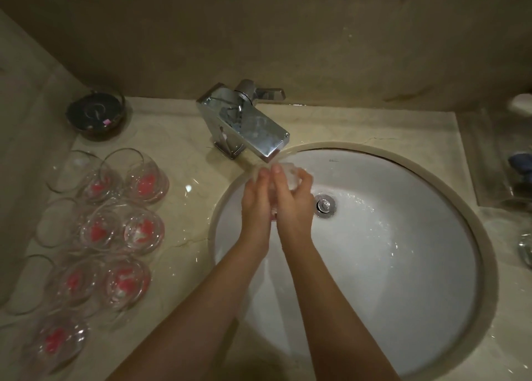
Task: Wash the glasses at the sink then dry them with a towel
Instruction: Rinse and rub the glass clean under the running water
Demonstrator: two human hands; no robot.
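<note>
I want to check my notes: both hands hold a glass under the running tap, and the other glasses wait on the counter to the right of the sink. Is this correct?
Not quite. The head view shows the other glasses on the counter to the left of the sink, not the right. The rest holds: the left hand and right hand hold a glass under the running tap.

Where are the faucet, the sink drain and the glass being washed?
Faucet (253, 127): head view, top of the chrome spout.
Sink drain (325, 205): head view, middle of the metal stopper.
Glass being washed (289, 176): head view, clear wall showing between the fingers.
</note>
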